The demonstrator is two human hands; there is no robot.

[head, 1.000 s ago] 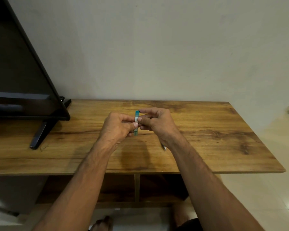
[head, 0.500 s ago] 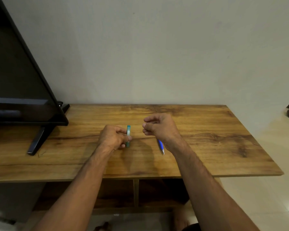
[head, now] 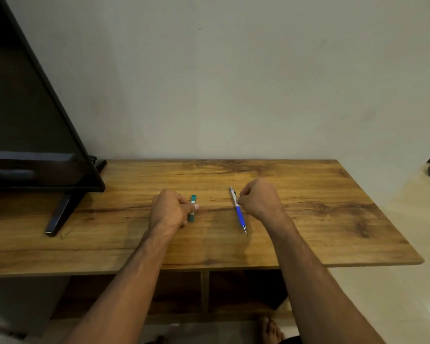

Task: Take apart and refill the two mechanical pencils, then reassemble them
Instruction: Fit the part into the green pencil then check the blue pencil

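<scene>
Now L hand (head: 170,209) pinches teal lead case (head: 192,208) on the table (head: 333,219), prob. parking it. R hand (head: 258,199), fingers curled, grips blue pencil (head: 238,209) near its cap end, tip toward person, likely for disassembly.

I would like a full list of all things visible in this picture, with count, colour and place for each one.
mechanical pencil: one, blue and white, on the table centre-right, at the right hand
lead case: one, teal, on the table centre, at the left hand
table: one, brown wood, against the wall
television: one, black, on the table's left end
wall: one, pale grey, behind the table
left hand: one, fingers on the lead case
right hand: one, fingers on the mechanical pencil
foot: one, bare, on the floor below
</scene>
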